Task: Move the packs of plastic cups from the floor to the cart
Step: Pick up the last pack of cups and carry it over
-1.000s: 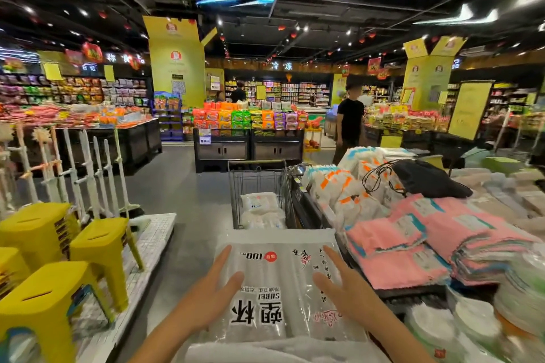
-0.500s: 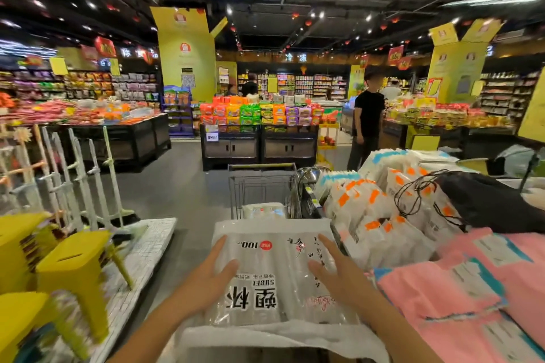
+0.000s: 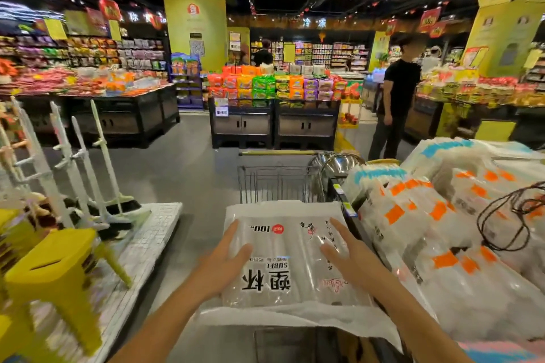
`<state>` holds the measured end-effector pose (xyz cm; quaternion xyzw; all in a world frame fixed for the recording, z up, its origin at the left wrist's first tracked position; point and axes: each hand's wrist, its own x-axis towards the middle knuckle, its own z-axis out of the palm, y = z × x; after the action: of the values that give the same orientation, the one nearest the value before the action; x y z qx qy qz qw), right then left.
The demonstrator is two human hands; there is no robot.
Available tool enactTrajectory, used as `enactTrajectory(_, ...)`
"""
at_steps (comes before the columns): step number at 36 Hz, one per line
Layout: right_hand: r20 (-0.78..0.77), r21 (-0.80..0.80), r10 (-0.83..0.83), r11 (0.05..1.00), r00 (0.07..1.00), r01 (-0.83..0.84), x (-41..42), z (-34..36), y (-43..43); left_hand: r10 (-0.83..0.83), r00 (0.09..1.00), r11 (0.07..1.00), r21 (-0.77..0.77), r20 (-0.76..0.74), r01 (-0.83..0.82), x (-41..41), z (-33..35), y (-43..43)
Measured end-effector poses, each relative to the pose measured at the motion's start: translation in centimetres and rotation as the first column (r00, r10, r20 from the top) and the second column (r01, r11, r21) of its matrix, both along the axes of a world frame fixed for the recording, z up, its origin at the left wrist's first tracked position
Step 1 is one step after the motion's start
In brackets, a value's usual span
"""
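A clear pack of plastic cups (image 3: 286, 259) with black printed characters and a white border is held flat in front of me, above the near end of the wire shopping cart (image 3: 277, 183). My left hand (image 3: 227, 259) presses on its left side and my right hand (image 3: 351, 256) on its right side, fingers spread over the top. The pack hides the cart's basket below it; only the cart's far wire wall and handle bar show.
A display table at the right holds packs with orange and blue labels (image 3: 442, 215) and a black corded item (image 3: 519, 215). Yellow stools (image 3: 56, 277) and white racks (image 3: 79, 156) stand on a platform at the left. A person in black (image 3: 395, 103) stands ahead on the right.
My view has tilted up and turned left; the packs lying in the cart have gone out of sight behind the held pack. Both hands keep the same hold on it.
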<state>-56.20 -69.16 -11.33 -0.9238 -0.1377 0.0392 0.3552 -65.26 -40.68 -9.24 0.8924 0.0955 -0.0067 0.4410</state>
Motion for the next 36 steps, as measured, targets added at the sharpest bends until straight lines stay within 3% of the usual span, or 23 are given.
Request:
enactTrajectory(13, -0.067, 0.033, -0.102, 0.994, 0.993, 0.105, 15.8, -5.0, 2.6, -0.151, 0.988, 0.988, -0.043, 0.013, 0.152, 18.9, -4.9, 3.1)
enactTrajectory(24, -0.179, 0.104, -0.021, 0.994, 0.984, 0.04, 28.9, -16.5, 2.5, -0.045, 0.987, 0.999, 0.015, -0.152, 0.048, 31.0, -14.8, 1.9)
enactTrajectory(36, -0.388, 0.006, -0.057, 0.998, 0.92, 0.065, 32.7, -26.9, 2.7, 0.016, 0.943, 0.997, -0.06, -0.332, -0.038, 34.9, -27.2, 1.1)
